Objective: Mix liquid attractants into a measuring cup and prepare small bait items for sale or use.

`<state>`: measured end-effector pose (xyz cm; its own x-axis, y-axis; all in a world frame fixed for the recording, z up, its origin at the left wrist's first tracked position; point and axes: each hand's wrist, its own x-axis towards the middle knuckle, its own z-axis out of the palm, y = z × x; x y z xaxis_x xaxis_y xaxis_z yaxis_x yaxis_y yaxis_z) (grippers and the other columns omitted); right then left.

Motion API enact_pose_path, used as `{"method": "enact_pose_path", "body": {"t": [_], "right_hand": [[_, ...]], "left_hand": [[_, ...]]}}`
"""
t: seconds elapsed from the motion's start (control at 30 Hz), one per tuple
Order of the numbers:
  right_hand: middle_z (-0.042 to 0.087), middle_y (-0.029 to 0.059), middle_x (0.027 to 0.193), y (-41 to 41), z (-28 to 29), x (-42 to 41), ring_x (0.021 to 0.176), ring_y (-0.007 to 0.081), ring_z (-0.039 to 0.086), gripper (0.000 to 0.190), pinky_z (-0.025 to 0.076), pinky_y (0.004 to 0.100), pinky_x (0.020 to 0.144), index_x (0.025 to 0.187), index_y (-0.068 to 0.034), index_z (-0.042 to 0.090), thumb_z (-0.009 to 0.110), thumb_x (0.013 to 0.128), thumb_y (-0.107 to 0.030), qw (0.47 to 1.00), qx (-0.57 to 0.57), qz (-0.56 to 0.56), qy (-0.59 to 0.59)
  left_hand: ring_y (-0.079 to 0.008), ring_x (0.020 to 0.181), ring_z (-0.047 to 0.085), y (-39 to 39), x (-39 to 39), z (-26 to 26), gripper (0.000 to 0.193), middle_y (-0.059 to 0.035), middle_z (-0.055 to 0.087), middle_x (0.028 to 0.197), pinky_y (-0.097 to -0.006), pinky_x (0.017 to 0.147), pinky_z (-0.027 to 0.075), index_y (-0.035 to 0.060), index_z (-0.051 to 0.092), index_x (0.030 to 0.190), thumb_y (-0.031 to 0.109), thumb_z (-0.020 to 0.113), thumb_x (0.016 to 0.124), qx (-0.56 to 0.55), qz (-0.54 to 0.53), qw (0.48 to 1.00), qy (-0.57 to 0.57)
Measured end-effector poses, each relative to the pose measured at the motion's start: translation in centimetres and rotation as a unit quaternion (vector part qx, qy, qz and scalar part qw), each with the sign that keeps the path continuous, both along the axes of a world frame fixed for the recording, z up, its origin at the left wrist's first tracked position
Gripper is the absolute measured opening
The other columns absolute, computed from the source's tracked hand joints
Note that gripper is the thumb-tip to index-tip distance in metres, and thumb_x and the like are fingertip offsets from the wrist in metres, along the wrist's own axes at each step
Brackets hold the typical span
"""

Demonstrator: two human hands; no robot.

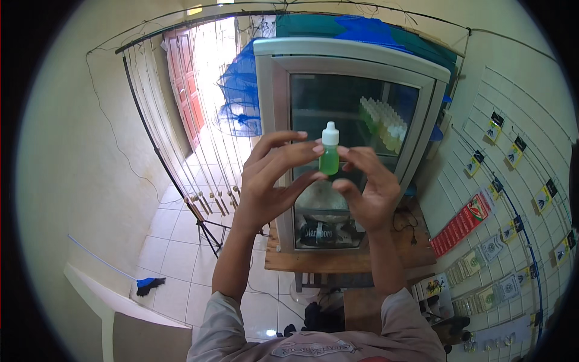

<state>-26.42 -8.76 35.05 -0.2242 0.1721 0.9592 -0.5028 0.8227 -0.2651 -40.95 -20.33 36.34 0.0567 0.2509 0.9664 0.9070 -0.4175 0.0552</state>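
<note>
A small dropper bottle (329, 159) of green liquid with a white cap (330, 135) is upright in front of a glass-fronted cabinet. My left hand (276, 176) grips it from the left, fingertips near the neck and thumb by the base. On the other side my right hand (371, 190) has its index fingertip against the bottle just below the cap. The right thumb stands apart from the bottle. Behind the cabinet's glass, several similar white-capped bottles (384, 124) stand in rows, holding green and yellowish liquid.
The cabinet (273, 108) rests on a wooden table (312, 262). Fishing rods (217, 199) hang from a rack at left, near a blue net (242, 90). Small packets (515, 151) hang from a wire grid on the right wall. A broom (149, 285) is on the tiled floor.
</note>
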Motion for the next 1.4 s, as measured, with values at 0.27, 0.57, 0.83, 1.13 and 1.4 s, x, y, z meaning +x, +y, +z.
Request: {"method": "enact_pose_path", "body": {"t": [0.27,0.57,0.83,1.13,1.4], "right_hand": [[0.07,0.0075,0.099,2.3,5.5,-2.7,0.088,0.0175,0.062,0.031,0.05,0.0294,0.077,0.108,-0.005,0.071,0.08,0.081,-0.016,0.997,-0.044,-0.03,0.047],[0.072,0.0089,0.099,4.1,11.8,-4.8,0.112,0.0251,0.047,0.033,0.041,0.0383,0.097,0.112,-0.007,0.071,0.076,0.083,-0.023,0.977,0.049,-0.209,0.02],[0.073,0.0071,0.096,6.3,15.2,-6.8,0.109,0.0276,0.046,0.033,0.04,0.0384,0.098,0.109,-0.007,0.072,0.074,0.081,-0.023,0.973,0.038,-0.226,0.015],[0.073,0.0152,0.088,9.1,17.9,-8.8,0.08,0.0285,0.071,0.033,0.054,0.036,0.078,0.105,-0.002,0.072,0.072,0.08,-0.023,0.975,0.031,-0.206,-0.083],[0.073,0.0164,0.093,9.4,19.5,-9.5,0.089,0.0303,0.071,0.04,0.055,0.0361,0.082,0.104,-0.005,0.073,0.075,0.074,-0.032,0.937,-0.056,-0.285,-0.192]], "left_hand": [[-0.0236,0.109,0.062,2.6,-1.7,5.8,0.045,0.0002,0.071,0.11,-0.0362,0.089,0.052,0.0138,0.07,0.109,0.008,0.084,0.067,0.065,0.089,0.989,0.097],[-0.0255,0.109,0.062,5.5,-4.3,10.6,0.042,-0.0048,0.07,0.109,-0.0391,0.088,0.053,0.0142,0.07,0.111,0.01,0.082,0.071,0.141,0.153,0.966,0.152],[-0.0279,0.111,0.061,7.1,-5.1,13.1,0.035,-0.0091,0.068,0.111,-0.0408,0.091,0.051,0.0156,0.069,0.114,0.014,0.076,0.079,0.134,0.147,0.972,0.123],[-0.0328,0.121,0.054,8.6,-7.2,13.9,0.028,-0.0145,0.065,0.122,-0.0458,0.103,0.039,0.0211,0.07,0.118,0.029,0.064,0.092,0.066,0.232,0.963,0.121],[-0.0299,0.122,0.055,10.2,-7.6,14.0,0.031,-0.0166,0.068,0.114,-0.0473,0.107,0.034,0.0179,0.069,0.12,0.032,0.06,0.094,0.025,0.253,0.958,0.131]]}}
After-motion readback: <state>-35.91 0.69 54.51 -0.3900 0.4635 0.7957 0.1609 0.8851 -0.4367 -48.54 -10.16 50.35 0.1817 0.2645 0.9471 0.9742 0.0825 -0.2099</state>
